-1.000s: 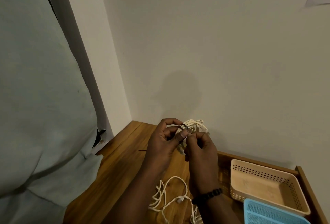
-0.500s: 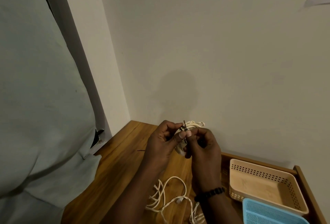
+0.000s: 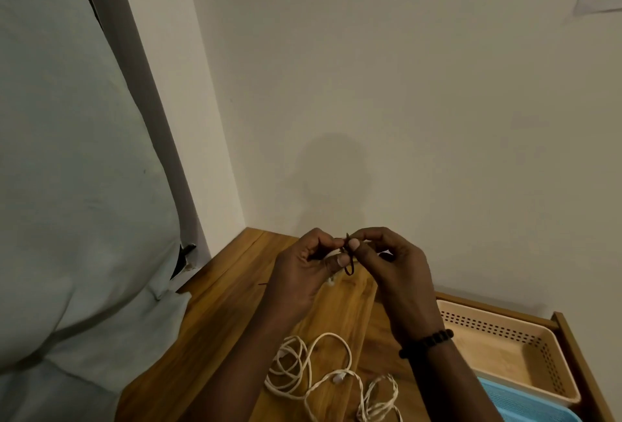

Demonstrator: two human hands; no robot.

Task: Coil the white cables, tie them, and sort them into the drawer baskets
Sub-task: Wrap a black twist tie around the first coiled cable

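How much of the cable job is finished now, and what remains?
Done: nothing visibly; the beige basket and blue basket show no cables. In hand: the left hand and right hand pinch a dark tie. Left: loose white cables on the tabletop.

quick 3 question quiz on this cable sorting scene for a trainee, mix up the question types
1. True or false: the beige basket holds a coiled cable.
2. What do the left hand and right hand pinch between them? A) a dark tie B) a plug C) scissors
3. Where do the loose white cables lie?

Key
1. False, nothing shows inside it.
2. A
3. On the wooden top, near the person, left of the blue basket.
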